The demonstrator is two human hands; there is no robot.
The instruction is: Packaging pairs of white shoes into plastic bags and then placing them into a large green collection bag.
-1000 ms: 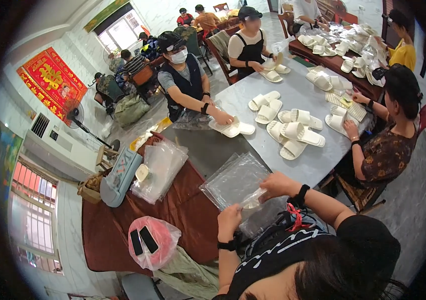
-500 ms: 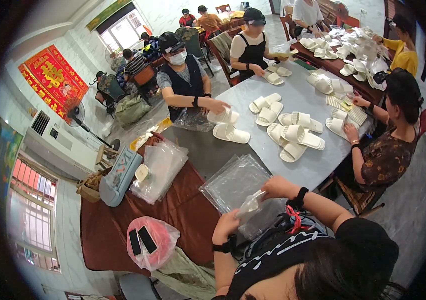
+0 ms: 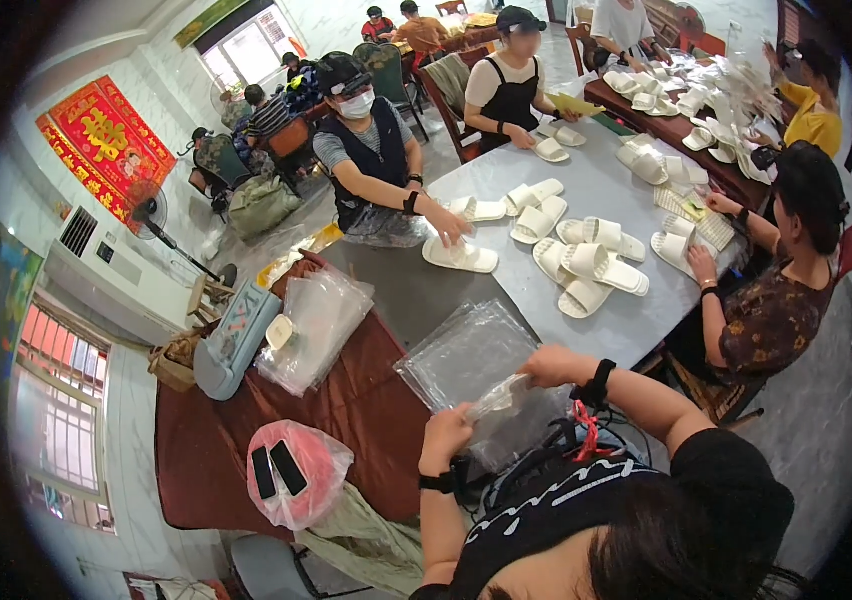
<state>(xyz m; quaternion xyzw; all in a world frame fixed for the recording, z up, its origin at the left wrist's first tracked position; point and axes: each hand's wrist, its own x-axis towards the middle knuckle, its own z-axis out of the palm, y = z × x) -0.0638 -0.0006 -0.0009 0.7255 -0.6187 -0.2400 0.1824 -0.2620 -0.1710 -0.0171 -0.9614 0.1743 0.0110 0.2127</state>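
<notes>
My left hand (image 3: 443, 432) and my right hand (image 3: 546, 365) each pinch an end of one clear plastic bag (image 3: 496, 398), stretched between them just above the table edge. Under and behind it lies a stack of clear plastic bags (image 3: 461, 350) on the grey table (image 3: 416, 290). Both wrists wear black bands. Pale slippers (image 3: 586, 265) lie in pairs farther along the table, out of reach of my hands.
A masked person (image 3: 371, 150) across the table presses a slipper (image 3: 459, 255). Another person (image 3: 776, 290) sits at the right. On the dark red cloth (image 3: 346, 400) sit a bag pile (image 3: 316, 320), a pink bag with two phones (image 3: 291, 475) and a grey box (image 3: 231, 340).
My hands have drawn closer together, pulling the clear bag taut and low. The masked person has set a slipper down on the table and keeps a hand on it.
</notes>
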